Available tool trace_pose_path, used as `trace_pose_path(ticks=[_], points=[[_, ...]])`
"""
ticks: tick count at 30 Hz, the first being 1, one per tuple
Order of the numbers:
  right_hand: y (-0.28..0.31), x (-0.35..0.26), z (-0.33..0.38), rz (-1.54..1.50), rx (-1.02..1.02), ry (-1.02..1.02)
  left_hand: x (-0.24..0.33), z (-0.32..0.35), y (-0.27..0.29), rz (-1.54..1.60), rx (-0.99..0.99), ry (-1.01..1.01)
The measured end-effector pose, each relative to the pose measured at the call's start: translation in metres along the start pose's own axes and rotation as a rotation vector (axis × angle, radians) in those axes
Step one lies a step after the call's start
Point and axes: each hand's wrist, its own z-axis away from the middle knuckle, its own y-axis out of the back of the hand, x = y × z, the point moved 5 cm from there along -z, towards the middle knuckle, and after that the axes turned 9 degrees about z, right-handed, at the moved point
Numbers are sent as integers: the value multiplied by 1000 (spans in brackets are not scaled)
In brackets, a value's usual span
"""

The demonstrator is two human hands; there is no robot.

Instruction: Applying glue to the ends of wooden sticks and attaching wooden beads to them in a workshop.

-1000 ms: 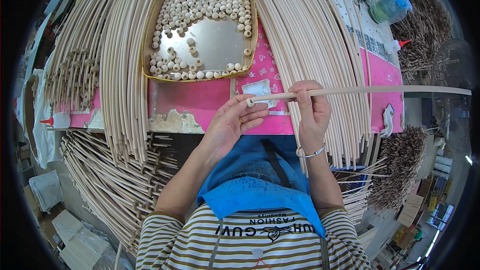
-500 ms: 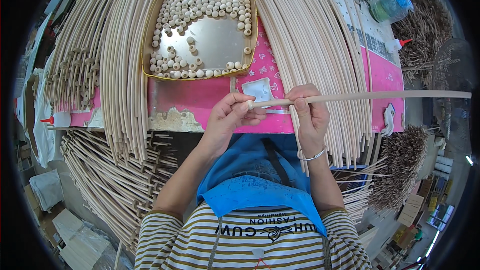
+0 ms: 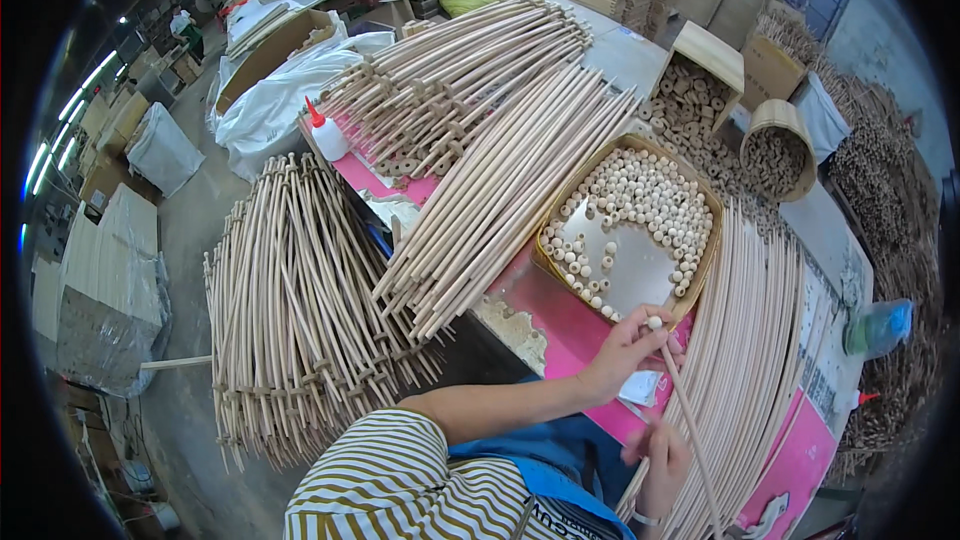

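At the edge of the bead tray, my left hand [image 3: 632, 352] is closed in a pinch around a small pale wooden bead [image 3: 655, 322], which sits at the upper end of a slim wooden rod [image 3: 690, 408]. The rod slants down past my right hand [image 3: 664, 462], whose fingers are smeared by motion; whether they touch the rod is unclear. Many more round beads with holes lie in the shallow cardboard tray [image 3: 541, 258] just beyond my left hand. A small white dish [image 3: 640, 387] is partly hidden by my left hand.
Bare rods [image 3: 745, 330] lie at the right, and another bundle [image 3: 500, 205] left of the tray. Rods with wooden rings [image 3: 300, 310] stand at the left. Tubs of wooden rings [image 3: 697, 100] are behind. A glue bottle [image 3: 327, 134] with red tip stands on the pink tabletop [image 3: 535, 300].
My view has swung left, bringing more of the workshop in. The rod now points downward instead of sideways, and my right hand has shifted from its grip near the rod's beaded end.
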Motion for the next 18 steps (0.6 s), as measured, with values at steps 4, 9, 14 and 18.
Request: trace_pose_path(ticks=[4, 9, 14, 18], points=[[59, -55, 34, 1038, 376, 588, 60, -12, 4, -103, 3, -91], [121, 38, 71, 927, 312, 216, 114, -26, 12, -264, 102, -149], [130, 67, 97, 989, 351, 177, 131, -24, 1, -284, 121, -230], [130, 86, 120, 879, 365, 169, 108, -43, -26, -262, 26, -278]])
